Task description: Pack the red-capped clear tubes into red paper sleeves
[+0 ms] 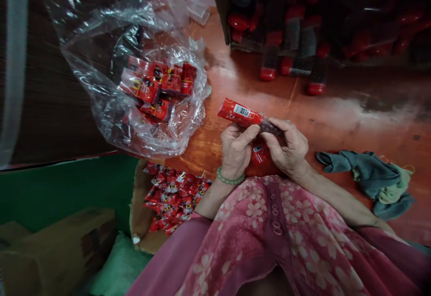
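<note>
A red printed packet [235,108] with a white barcode is held up between both hands over the orange-brown surface [202,145]. My left hand [235,148], a green bead bracelet at its wrist, grips the packet's middle from below with the thumb on top. At the dark, see-through end, my right hand [288,148] pinches it between thumb and fingers. Just beneath the hands lies another red packet [258,153] with a barcode, partly hidden. The contents of the held packet are too dark to make out.
Left of the hands, a clear plastic bag [148,141] holds several red packets bundled with bands. A cardboard box [143,237] of small red packets stands at the lower left. Red-capped containers [267,58] are at the back right, grey-green cloths [377,175] at right.
</note>
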{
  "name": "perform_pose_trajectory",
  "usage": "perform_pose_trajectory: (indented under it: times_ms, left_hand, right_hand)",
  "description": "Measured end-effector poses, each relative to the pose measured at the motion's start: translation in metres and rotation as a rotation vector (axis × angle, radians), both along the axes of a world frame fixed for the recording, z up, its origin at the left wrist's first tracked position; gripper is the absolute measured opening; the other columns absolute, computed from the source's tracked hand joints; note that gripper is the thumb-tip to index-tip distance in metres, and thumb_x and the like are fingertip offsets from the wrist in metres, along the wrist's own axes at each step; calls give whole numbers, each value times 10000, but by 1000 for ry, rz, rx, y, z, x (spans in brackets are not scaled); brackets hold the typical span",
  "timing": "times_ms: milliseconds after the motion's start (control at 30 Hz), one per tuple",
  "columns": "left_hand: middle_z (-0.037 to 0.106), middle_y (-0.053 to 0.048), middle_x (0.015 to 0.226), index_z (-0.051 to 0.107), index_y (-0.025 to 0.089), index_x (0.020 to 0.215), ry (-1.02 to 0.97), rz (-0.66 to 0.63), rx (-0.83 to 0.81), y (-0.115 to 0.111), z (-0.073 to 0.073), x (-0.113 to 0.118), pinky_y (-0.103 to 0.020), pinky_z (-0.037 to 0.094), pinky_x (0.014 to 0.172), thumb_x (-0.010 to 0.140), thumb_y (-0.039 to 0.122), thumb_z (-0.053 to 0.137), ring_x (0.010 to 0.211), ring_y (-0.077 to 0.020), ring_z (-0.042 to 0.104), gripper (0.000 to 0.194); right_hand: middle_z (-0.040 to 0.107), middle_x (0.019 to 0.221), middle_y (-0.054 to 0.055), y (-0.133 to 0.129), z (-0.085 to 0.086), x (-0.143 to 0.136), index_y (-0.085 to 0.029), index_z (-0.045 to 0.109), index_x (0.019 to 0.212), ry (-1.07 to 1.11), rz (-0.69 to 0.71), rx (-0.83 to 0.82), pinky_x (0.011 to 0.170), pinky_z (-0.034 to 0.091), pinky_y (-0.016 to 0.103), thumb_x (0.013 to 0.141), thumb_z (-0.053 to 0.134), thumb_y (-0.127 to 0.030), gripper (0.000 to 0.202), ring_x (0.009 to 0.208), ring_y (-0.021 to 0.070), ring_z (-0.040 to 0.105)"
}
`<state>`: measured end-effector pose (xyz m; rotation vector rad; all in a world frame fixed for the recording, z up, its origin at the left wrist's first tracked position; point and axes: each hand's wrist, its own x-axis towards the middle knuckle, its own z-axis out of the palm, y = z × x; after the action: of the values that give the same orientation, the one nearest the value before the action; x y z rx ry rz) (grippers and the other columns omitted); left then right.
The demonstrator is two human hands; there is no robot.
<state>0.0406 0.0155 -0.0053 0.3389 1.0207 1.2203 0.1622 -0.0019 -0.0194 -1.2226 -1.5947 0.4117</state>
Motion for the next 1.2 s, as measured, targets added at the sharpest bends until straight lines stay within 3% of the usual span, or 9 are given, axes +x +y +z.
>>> perform_pose_trajectory:
  times_ms: [200, 300, 467, 533, 667, 800, 867, 1033, 1200]
  left_hand:
    - [823, -56, 942, 799, 213, 867, 25, -13, 58, 4, 3, -5, -396, 585, 1016, 555, 513, 983, 1013, -254, 778, 470]
    - [821, -56, 901, 810, 215, 836, 43, 3, 74, 5, 2, -8, -378, 616, 954, 570, 552, 967, 994, -256, 785, 457]
    - [821, -63, 859, 800, 186, 786, 11, -18, 45, 4, 3, -7, -290, 635, 734, 598, 536, 957, 825, -207, 784, 427]
    - [819, -69, 854, 793, 175, 776, 1, -41, 34, 3, 5, -3, -292, 635, 764, 600, 535, 957, 877, -220, 786, 433]
    - [808, -61, 829, 787, 169, 786, 7, -19, 38, 3, 7, 3, -296, 621, 842, 575, 550, 963, 957, -231, 780, 469]
    - [788, -48, 768, 768, 156, 755, 35, -29, 29, 3, 4, 3, -252, 567, 599, 608, 580, 936, 596, -126, 683, 480]
    - [788, -49, 772, 760, 157, 738, 58, -47, 34, 3, 3, 2, -242, 547, 561, 627, 601, 918, 545, -103, 641, 484]
    - [792, -38, 823, 747, 202, 762, 65, -16, 99, 3, 2, -1, -282, 614, 776, 525, 652, 943, 861, -197, 763, 545]
    - [784, -22, 844, 778, 215, 792, 78, 62, 159, 3, 2, -4, -345, 608, 947, 587, 565, 955, 943, -216, 768, 443]
  right_hand:
    - [792, 1003, 29, 2, 2, 1, -249, 680, 1159, 105, 55, -90, 763, 626, 283, 938, 728, -259, 226, 850, 164, 760]
    - [781, 982, 23, 2, 5, 0, -254, 701, 1120, 194, 97, -157, 767, 630, 300, 929, 739, -314, 203, 838, 165, 752]
    - [757, 906, -10, 0, 8, -1, -260, 678, 1117, 556, 218, -540, 603, 623, 268, 943, 709, -443, 255, 648, 129, 724]
    - [754, 916, 1, -1, 9, 0, -256, 681, 1116, 492, 173, -484, 632, 628, 282, 947, 710, -408, 230, 688, 139, 726]
    - [757, 960, 38, 2, 9, 2, -248, 710, 1094, 224, 49, -183, 776, 636, 363, 903, 762, -294, 203, 844, 192, 728]
    - [762, 895, -14, 5, 10, 2, -263, 681, 1079, 527, 187, -434, 618, 624, 285, 935, 729, -337, 168, 675, 142, 730]
    - [762, 880, -35, 5, 11, 1, -268, 673, 1060, 654, 218, -516, 573, 609, 251, 921, 745, -332, 168, 626, 120, 722]
    - [747, 947, -25, 7, 14, 0, -259, 718, 1046, 486, 138, -339, 694, 612, 260, 873, 775, -239, 183, 773, 128, 727]
    - [764, 942, 2, 9, 16, 1, -249, 729, 1045, 290, 152, -208, 779, 598, 295, 865, 783, -210, 192, 838, 154, 720]
